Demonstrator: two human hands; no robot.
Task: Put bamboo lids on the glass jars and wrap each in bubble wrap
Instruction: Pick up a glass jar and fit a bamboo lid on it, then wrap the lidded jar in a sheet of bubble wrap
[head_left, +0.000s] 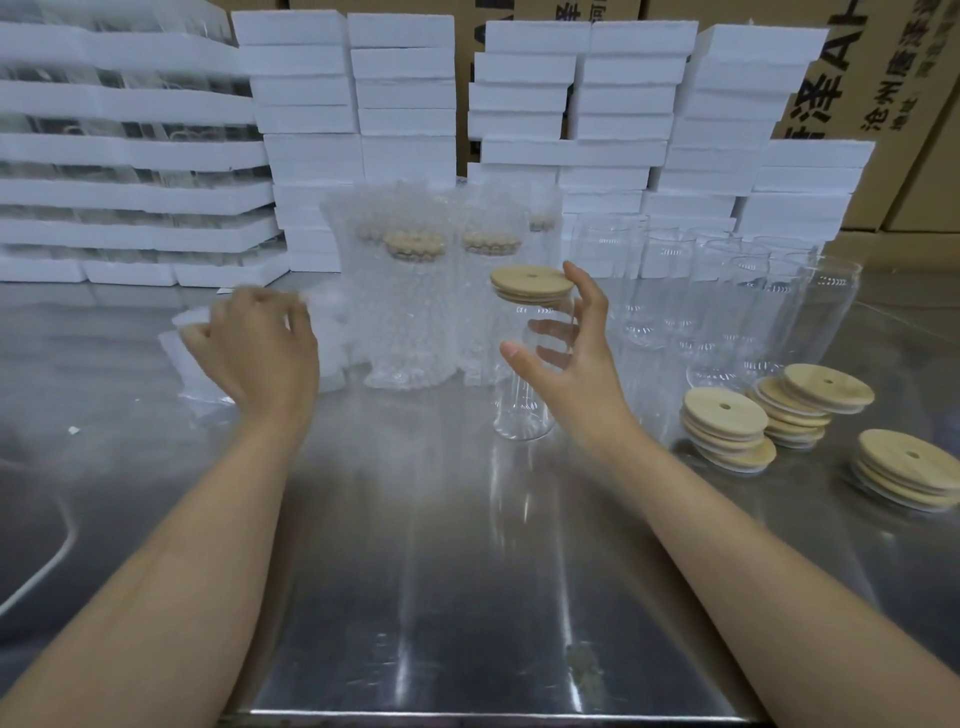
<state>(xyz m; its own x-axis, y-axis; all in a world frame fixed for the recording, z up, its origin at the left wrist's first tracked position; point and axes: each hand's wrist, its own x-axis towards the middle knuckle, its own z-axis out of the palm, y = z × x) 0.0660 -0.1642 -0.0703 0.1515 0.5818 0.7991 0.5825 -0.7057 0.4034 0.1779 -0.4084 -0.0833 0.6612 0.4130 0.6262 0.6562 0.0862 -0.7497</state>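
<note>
**One lidded jar waits for its bubble wrap**

One glass jar (524, 405) stands upright just right of the desk's (441, 597) centre, with a bamboo lid (532, 283) on its mouth. The right hand (571, 358) is cupped round it from 3 o'clock. The thumb is at the near side, the forefinger reaches up to the lid's rim and the other fingers show through the glass. They are spread wide, and I cannot tell whether they press the glass.

The left hand (254, 348), at 10 o'clock, is blurred over the pile of bubble wrap sheets (330, 343) with its fingers bent downward. Whether it has pinched a sheet is not clear.

Wrapping looks like the step in hand. To do it well:

- Check the lid sits flat and level first, because a tilted lid may pop off under the wrap.
- Peel off a single sheet, since these cling together.
- Steady the jar low on its body rather than by the lid.
- Lay the sheet in the bare space at 6 o'clock, away from the wrapped jars (405, 312) at 12 o'clock.
- Keep clear of the unlidded jars (727, 301) at 2 o'clock, as glass tips easily on polished steel.

Spare lid stacks (727, 426) sit at 3 o'clock.
</note>
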